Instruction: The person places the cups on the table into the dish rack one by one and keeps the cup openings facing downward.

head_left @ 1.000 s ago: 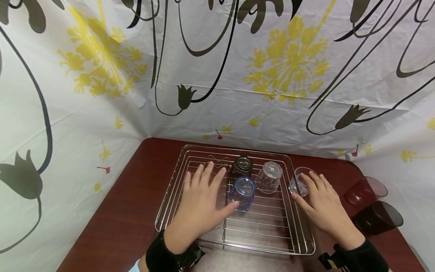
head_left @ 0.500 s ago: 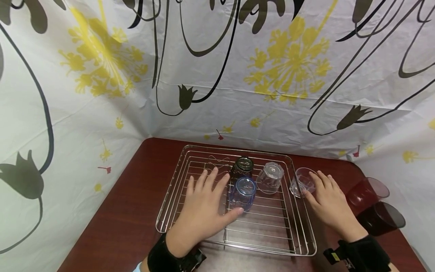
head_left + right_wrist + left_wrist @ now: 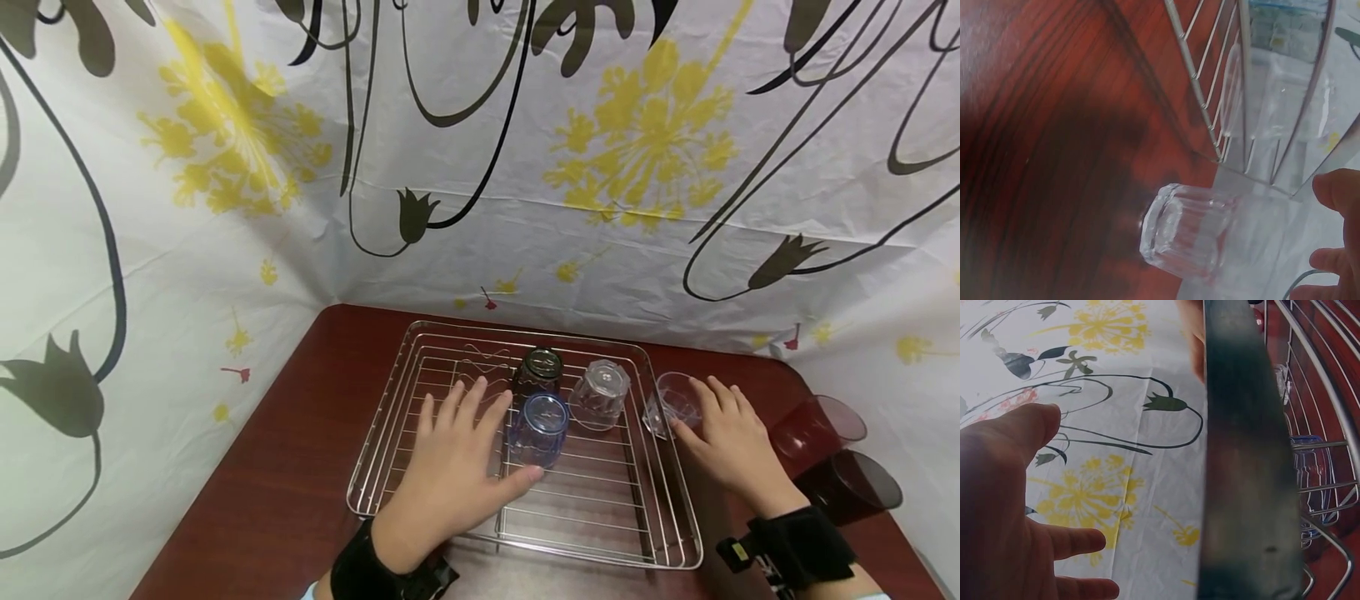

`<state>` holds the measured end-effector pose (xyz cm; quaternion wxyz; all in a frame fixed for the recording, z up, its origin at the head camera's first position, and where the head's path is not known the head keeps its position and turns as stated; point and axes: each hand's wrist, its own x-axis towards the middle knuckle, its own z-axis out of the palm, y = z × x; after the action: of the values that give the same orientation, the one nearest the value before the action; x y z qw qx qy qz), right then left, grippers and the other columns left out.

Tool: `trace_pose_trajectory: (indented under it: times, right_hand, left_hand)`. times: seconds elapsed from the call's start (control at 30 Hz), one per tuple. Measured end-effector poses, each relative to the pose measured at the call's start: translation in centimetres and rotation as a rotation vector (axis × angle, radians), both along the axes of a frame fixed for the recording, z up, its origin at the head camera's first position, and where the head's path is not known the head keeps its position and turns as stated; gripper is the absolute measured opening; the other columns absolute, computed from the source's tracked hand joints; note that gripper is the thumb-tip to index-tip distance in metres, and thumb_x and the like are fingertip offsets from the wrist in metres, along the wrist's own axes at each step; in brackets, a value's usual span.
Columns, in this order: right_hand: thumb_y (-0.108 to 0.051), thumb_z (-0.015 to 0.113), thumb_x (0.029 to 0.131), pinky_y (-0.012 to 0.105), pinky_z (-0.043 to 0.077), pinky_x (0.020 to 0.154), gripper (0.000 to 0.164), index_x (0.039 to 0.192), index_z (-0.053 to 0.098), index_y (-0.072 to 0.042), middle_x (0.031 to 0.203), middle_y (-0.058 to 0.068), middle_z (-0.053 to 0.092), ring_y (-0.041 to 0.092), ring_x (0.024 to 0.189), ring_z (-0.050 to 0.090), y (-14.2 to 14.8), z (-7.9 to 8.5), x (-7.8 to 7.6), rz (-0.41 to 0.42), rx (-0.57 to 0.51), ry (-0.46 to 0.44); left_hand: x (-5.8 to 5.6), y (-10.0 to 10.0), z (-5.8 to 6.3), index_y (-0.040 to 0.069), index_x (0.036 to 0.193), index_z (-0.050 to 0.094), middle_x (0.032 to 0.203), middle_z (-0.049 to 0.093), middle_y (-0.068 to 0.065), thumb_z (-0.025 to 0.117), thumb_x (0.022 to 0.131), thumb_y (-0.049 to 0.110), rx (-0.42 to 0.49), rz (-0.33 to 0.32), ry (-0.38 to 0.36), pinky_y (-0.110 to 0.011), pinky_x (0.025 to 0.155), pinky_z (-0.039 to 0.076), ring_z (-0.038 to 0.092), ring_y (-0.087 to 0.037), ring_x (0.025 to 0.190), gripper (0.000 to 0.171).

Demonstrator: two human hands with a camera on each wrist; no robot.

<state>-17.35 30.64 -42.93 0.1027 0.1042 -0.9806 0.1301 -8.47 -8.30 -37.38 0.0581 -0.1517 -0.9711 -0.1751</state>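
Note:
My left hand [image 3: 453,475] hovers with spread fingers over the left half of a wire rack [image 3: 592,557]. In the left wrist view its thumb and fingers [image 3: 1079,542] are apart and hold nothing. Right of the rack, a clear glass [image 3: 1188,231] stands upright on the table. My right hand [image 3: 738,442] is beside that glass, fingertips close to its rim in the head view. The right wrist view shows the fingers [image 3: 1335,187] extended beyond the rim, with nothing in them. Upside down on the rack are a blue glass [image 3: 540,429], a dark green glass [image 3: 542,367] and a clear glass [image 3: 600,396].
A red glass [image 3: 813,429] and a dark glass [image 3: 855,487] stand to the right of my right hand. The rack's raised wire side [image 3: 660,433] lies between the standing clear glass and the inverted ones. A patterned white curtain [image 3: 480,275] hangs behind the dark red table [image 3: 262,467].
My right hand has drawn back to the right, from over the standing clear glass to beside its rim. The left hand stays spread over the rack, slightly lower in view.

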Motion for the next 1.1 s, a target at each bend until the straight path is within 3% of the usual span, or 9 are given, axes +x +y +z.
trace_pose_trajectory:
  times: [0.17, 0.33, 0.67, 1.1]
  right_hand:
    - [-0.038, 0.064, 0.096, 0.079, 0.024, 0.1, 0.077, 0.152, 0.029, 0.001, 0.149, 0.039, 0.028, 0.064, 0.135, 0.023, 0.3, -0.6, -0.9, -0.006, 0.007, -0.013]
    - [-0.036, 0.067, 0.092, 0.077, 0.023, 0.103, 0.084, 0.153, 0.025, 0.004, 0.148, 0.041, 0.028, 0.065, 0.133, 0.024, 0.5, -1.0, -1.4, -0.008, 0.02, -0.027]
    - [-0.039, 0.07, 0.089, 0.079, 0.023, 0.101, 0.094, 0.155, 0.019, 0.005, 0.15, 0.041, 0.024, 0.066, 0.133, 0.021, 0.7, -1.3, -2.4, -0.011, 0.031, -0.074]
    - [-0.038, 0.073, 0.088, 0.079, 0.025, 0.1, 0.091, 0.152, 0.026, 0.006, 0.147, 0.042, 0.027, 0.066, 0.131, 0.025, 0.4, -1.6, -3.3, -0.014, 0.049, -0.037]
  left_hand:
    - [0.0, -0.1, -0.2, 0.028, 0.158, 0.032, 0.166, 0.024, -0.008, 0.041, 0.085, 0.084, 0.005, -0.005, 0.007, -0.069, 0.117, 0.015, 0.022, -0.038, 0.151, 0.092]
    - [0.0, -0.1, -0.4, 0.027, 0.158, 0.032, 0.166, 0.022, -0.008, 0.035, 0.085, 0.087, -0.016, -0.012, 0.01, -0.069, 0.117, 0.016, 0.02, -0.038, 0.152, 0.094]
    - [0.0, -0.1, -0.7, 0.026, 0.156, 0.034, 0.165, 0.024, -0.011, 0.038, 0.084, 0.086, -0.019, -0.021, 0.012, -0.069, 0.116, 0.016, 0.023, -0.04, 0.15, 0.094]
    - [0.1, 0.1, -0.8, 0.025, 0.156, 0.036, 0.165, 0.025, -0.01, 0.038, 0.084, 0.087, -0.023, -0.027, -0.013, -0.069, 0.116, 0.016, 0.022, -0.039, 0.151, 0.094]
